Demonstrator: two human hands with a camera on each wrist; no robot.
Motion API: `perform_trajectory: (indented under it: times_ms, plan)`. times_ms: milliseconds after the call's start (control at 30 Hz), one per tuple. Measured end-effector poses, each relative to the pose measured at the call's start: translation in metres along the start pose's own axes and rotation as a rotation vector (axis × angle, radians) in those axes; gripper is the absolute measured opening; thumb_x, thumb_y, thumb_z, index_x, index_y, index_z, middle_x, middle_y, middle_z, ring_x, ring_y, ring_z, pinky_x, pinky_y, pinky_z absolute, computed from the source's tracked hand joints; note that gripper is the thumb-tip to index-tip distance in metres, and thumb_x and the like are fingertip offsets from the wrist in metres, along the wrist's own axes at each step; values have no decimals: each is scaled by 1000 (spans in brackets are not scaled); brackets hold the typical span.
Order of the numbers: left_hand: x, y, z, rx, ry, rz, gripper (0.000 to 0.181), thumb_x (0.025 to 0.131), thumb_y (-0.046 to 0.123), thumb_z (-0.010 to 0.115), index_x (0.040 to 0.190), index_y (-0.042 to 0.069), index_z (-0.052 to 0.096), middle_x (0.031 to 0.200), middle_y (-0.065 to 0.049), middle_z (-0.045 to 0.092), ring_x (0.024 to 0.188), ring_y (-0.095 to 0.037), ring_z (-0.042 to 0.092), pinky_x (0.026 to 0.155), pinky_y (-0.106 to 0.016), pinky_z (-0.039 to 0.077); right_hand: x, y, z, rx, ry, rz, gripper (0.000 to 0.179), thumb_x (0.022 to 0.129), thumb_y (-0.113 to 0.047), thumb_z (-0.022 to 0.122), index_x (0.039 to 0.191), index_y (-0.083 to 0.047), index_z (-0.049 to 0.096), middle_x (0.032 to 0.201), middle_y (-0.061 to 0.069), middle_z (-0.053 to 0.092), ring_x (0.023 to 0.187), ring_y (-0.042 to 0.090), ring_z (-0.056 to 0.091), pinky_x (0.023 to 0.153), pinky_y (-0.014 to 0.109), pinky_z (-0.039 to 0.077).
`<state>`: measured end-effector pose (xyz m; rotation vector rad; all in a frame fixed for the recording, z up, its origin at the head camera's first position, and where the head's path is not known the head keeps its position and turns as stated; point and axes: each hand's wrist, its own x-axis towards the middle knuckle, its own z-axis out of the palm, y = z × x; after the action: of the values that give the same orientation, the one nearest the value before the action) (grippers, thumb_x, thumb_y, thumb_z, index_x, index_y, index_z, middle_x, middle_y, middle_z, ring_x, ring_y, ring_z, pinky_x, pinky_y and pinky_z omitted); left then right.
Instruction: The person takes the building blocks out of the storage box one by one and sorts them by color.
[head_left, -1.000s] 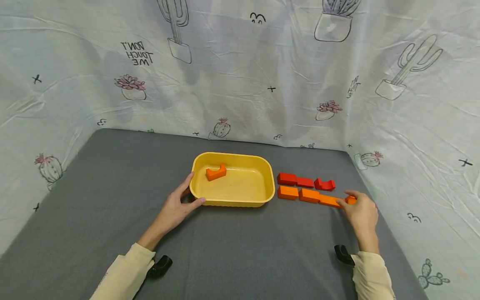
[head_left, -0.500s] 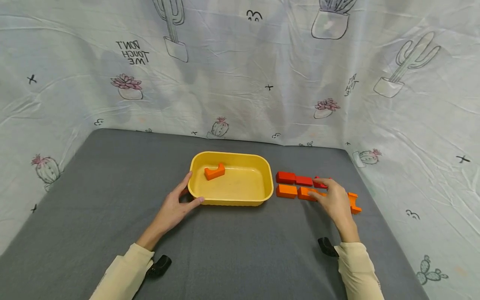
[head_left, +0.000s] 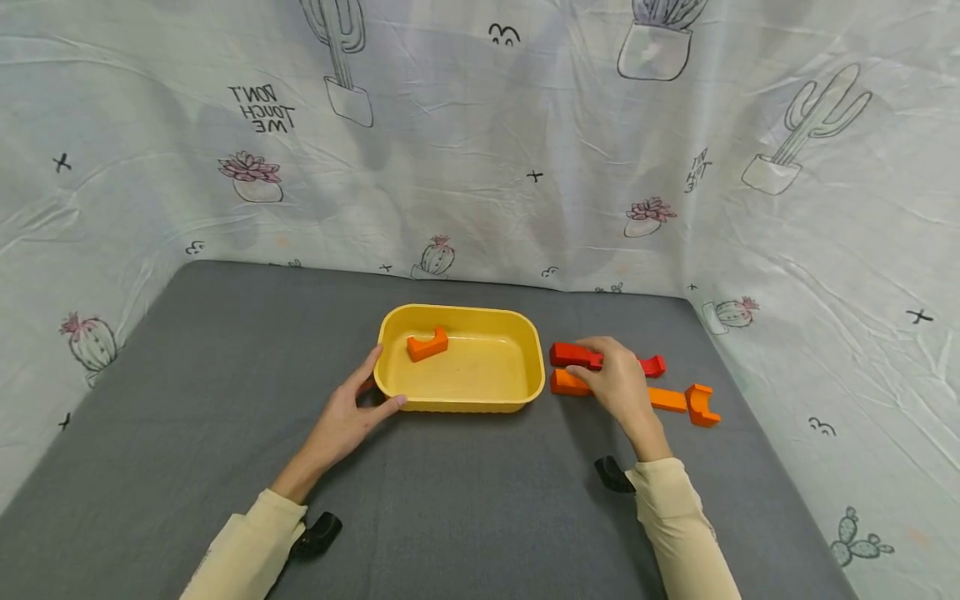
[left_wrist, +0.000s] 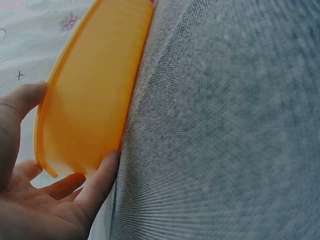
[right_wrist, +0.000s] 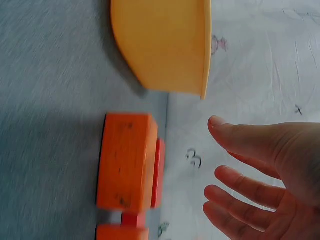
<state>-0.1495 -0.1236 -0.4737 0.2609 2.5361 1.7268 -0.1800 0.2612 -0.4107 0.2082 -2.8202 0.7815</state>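
Note:
A yellow plastic tub (head_left: 465,398) stands on the grey table, and one orange notched block (head_left: 427,345) lies inside it. My left hand (head_left: 347,419) holds the tub's left end, thumb at the near rim and fingers round the side; the left wrist view shows fingertips against the yellow wall (left_wrist: 90,90). Above two rows of toy blocks my right hand (head_left: 617,385) hovers with spread fingers and nothing between them. Below it are an orange block (head_left: 567,382) and a red block (head_left: 572,354). The hand hides the middle of both rows.
Farther right lie a flat orange block (head_left: 667,400), an orange notched block (head_left: 702,406) and a red notched block (head_left: 654,367). A white curtain (head_left: 450,125) with cactus drawings closes off the back and sides of the table (head_left: 450,500).
My right hand has moved left along the rows, from the far-right orange notched block towards the tub. That notched block now stands uncovered. The left hand has stayed on the tub.

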Motion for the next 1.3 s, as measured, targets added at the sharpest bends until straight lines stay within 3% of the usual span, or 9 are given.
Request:
perform_trajectory:
  times_ms: [333, 467, 600, 700, 1067, 1300]
  plan:
    - [0, -1, 1, -1, 6, -3, 91, 88, 40, 74, 158, 24, 18, 161, -9, 20, 138, -34, 36, 108, -52, 36, 16, -32, 19, 41, -18, -79, 40, 81, -14, 82, 117, -3, 70, 121, 15, 64, 111, 33, 59, 93, 49, 50]
    - [1, 0, 1, -12, 8, 1, 91, 88, 38, 74, 158, 24, 18, 161, -9, 20, 138, -34, 36, 108, -52, 36, 24, -46, 28, 26, -51, -108, 40, 80, -14, 83, 117, -3, 70, 121, 15, 64, 95, 31, 61, 83, 44, 53]
    - [0, 1, 0, -16, 8, 0, 91, 88, 38, 74, 158, 24, 18, 161, -8, 20, 138, -34, 36, 109, -53, 34, 34, -60, 39, 13, -97, -120, 40, 80, -16, 83, 117, -5, 71, 122, 14, 64, 94, 32, 62, 82, 43, 53]
    - [0, 1, 0, -13, 8, -2, 91, 87, 38, 75, 158, 24, 18, 161, -8, 20, 138, -34, 37, 109, -52, 34, 40, -70, 46, 15, -129, -130, 40, 80, -16, 82, 117, -5, 71, 123, 14, 65, 106, 33, 62, 90, 45, 52]
    - [0, 1, 1, -1, 13, -8, 92, 87, 40, 74, 158, 26, 18, 161, -9, 22, 137, -33, 38, 108, -53, 35, 52, -99, 77, 23, -292, -146, 37, 84, -15, 80, 118, -6, 71, 121, 11, 66, 107, 32, 62, 90, 42, 51]
    - [0, 1, 0, 0, 14, -9, 92, 87, 39, 75, 158, 25, 18, 160, -10, 23, 136, -34, 40, 106, -52, 39, 54, -118, 95, 1, -379, -198, 34, 85, -17, 78, 116, -4, 71, 118, 12, 67, 104, 30, 63, 90, 41, 51]
